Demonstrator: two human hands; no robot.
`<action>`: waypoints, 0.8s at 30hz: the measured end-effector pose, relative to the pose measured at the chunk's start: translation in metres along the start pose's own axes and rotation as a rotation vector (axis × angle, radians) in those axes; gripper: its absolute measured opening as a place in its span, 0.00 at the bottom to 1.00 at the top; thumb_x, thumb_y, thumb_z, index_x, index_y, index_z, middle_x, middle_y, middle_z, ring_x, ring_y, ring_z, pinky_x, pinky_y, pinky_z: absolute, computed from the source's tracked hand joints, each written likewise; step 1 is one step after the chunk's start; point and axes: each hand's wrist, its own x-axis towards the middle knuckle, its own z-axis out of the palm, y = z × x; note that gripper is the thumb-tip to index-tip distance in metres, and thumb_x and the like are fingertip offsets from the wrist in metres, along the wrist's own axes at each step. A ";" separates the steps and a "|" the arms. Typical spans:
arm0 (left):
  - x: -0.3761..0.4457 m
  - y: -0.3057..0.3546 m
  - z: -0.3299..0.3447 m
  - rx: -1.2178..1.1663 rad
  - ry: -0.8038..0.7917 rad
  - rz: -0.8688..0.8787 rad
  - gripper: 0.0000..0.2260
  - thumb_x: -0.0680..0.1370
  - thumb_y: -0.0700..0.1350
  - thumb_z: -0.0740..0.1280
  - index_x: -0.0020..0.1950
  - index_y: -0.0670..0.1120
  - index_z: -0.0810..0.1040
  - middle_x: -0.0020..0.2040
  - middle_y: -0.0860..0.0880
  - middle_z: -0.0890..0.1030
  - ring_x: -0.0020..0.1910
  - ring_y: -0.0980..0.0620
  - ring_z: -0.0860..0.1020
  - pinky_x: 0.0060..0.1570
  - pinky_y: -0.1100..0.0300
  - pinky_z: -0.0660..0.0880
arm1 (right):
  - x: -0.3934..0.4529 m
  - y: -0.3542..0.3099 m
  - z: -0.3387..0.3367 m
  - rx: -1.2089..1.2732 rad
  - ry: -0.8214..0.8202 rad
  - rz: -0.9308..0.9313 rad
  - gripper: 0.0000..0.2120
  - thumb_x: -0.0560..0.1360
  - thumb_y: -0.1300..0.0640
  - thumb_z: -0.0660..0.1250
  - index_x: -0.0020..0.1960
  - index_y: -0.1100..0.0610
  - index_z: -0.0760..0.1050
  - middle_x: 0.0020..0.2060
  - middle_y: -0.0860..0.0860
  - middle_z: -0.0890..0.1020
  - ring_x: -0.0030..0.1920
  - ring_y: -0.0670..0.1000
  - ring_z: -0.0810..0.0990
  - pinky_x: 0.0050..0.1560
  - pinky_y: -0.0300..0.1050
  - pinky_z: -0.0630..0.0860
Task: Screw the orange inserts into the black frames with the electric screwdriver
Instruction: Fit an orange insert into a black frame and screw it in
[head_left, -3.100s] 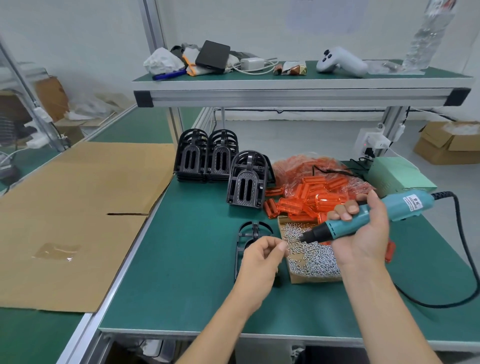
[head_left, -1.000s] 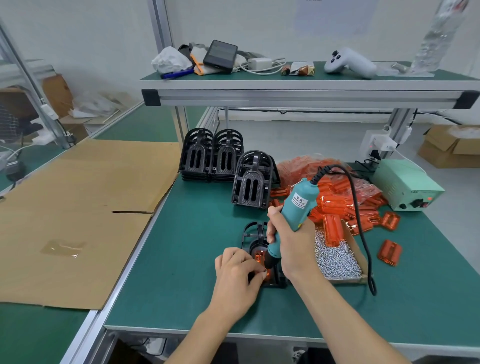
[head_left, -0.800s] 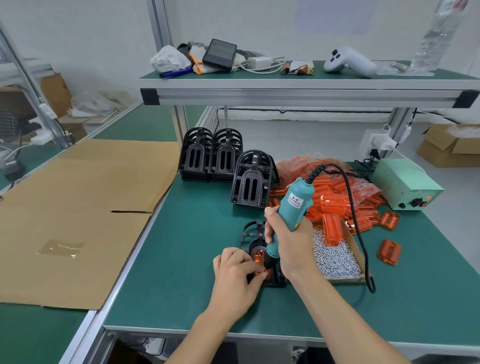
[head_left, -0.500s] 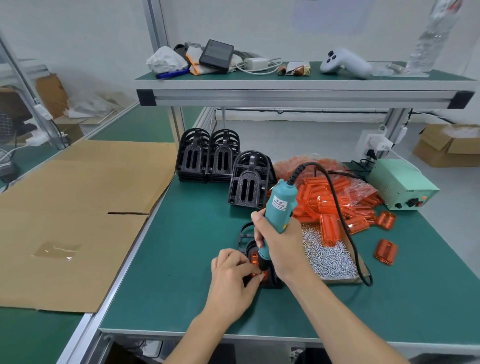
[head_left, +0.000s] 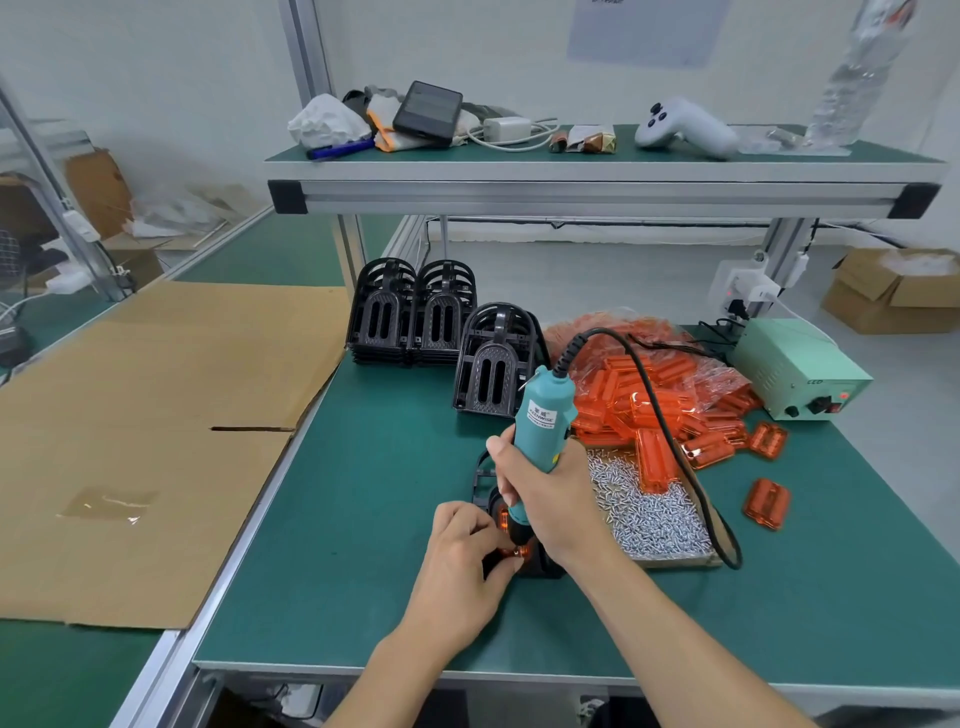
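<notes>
Step in hand, by judgement: driving screw through orange insert (head_left: 503, 519) into black frame (head_left: 540, 564).

Landmark: screw tray (head_left: 649, 512).
- Frame lies flat on green mat, just left of screw tray; insert seated in it, mostly hidden by hands.
- Right hand (head_left: 550, 499) wrapped tight round electric screwdriver (head_left: 540, 431), tool near upright, bit down on insert.
- Left hand (head_left: 462, 566) left of frame, fingertips pinching at bit tip, seemingly steadying screw.
- Loose inserts piled behind screw tray; 3 frame stacks further back-left.

Next calls for: bit kept square, steady downward push, frame pinned; then fresh screw from tray.
</notes>
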 end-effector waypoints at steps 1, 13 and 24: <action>0.000 0.000 0.000 0.007 0.001 0.006 0.05 0.74 0.47 0.77 0.46 0.49 0.84 0.47 0.60 0.71 0.55 0.54 0.68 0.55 0.62 0.71 | 0.000 0.000 0.000 -0.007 -0.006 -0.001 0.09 0.77 0.48 0.73 0.40 0.49 0.77 0.28 0.52 0.77 0.27 0.50 0.73 0.32 0.43 0.73; -0.001 0.001 -0.001 0.020 0.022 0.010 0.05 0.74 0.48 0.77 0.45 0.50 0.84 0.47 0.60 0.71 0.55 0.54 0.69 0.55 0.61 0.72 | 0.003 -0.003 -0.007 0.033 -0.134 0.000 0.08 0.78 0.55 0.72 0.41 0.54 0.77 0.29 0.55 0.77 0.28 0.52 0.72 0.34 0.44 0.74; 0.000 0.005 0.001 0.087 0.038 0.003 0.12 0.74 0.61 0.73 0.47 0.53 0.86 0.44 0.58 0.72 0.53 0.54 0.70 0.53 0.57 0.72 | 0.013 -0.028 -0.065 0.521 0.208 -0.043 0.07 0.74 0.56 0.74 0.45 0.56 0.75 0.28 0.52 0.74 0.26 0.50 0.69 0.32 0.42 0.70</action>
